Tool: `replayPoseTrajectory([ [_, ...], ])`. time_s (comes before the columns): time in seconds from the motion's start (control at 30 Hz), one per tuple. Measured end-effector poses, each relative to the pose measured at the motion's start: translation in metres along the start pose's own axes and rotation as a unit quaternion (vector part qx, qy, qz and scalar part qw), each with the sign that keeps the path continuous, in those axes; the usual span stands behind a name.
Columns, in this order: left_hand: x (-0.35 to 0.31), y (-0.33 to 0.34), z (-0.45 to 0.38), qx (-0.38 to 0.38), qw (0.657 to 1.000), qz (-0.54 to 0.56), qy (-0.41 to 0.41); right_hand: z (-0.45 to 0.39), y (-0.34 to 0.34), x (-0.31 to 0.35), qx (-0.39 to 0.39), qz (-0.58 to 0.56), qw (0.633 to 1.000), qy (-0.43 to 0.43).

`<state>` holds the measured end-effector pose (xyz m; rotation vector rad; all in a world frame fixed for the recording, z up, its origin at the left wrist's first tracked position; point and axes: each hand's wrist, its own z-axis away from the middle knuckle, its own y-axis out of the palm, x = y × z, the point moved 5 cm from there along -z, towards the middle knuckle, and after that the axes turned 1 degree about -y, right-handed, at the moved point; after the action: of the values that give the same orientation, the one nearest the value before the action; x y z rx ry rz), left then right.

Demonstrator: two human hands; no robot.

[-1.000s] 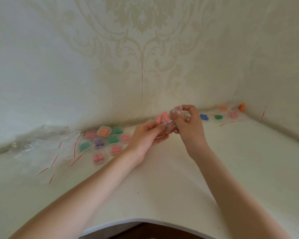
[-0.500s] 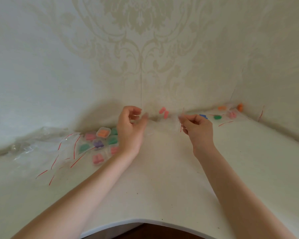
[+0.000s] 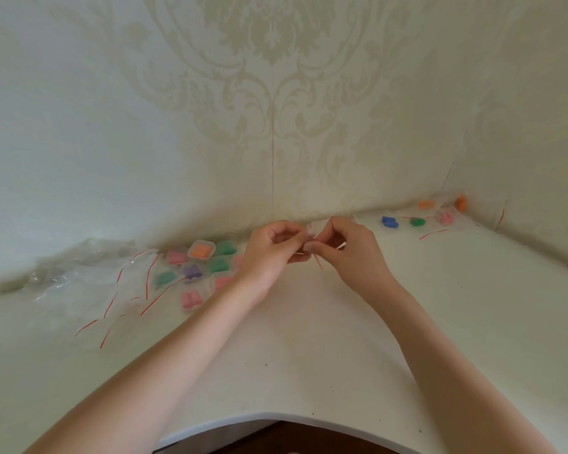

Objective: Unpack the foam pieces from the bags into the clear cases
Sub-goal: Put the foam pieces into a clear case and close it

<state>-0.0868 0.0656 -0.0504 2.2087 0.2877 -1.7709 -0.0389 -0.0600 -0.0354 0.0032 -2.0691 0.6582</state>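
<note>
White corner counter (image 3: 309, 339): left hand (image 3: 269, 253) and right hand (image 3: 348, 250) both pinch a small clear bag (image 3: 315, 229); opening it appears next.

matt, smooth off-white table (image 3: 292, 355). thin glossy clear plastic bags (image 3: 79, 283) with red strips at nine o'clock. soft matt foam pieces (image 3: 390, 221) at two o'clock. shiny clear plastic cases (image 3: 202, 250). matt patterned wallpaper (image 3: 273, 93).

Both forearms reach forward; left hand (image 3: 269, 253) and right hand (image 3: 348, 250) meet, fingers curled, pinching together.
</note>
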Motion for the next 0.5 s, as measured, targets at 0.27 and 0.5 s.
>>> replayPoseTrajectory([
  [0.27, -0.003, 0.007, 0.004, -0.026, 0.98, -0.174, 0.093, 0.005, 0.014, 0.001, -0.007, -0.05, 0.998, 0.022],
  [0.5, -0.007, 0.013, 0.012, -0.037, 0.942, -0.3, 0.143, 0.015, 0.025, 0.013, -0.018, 0.058, 0.998, -0.027],
])
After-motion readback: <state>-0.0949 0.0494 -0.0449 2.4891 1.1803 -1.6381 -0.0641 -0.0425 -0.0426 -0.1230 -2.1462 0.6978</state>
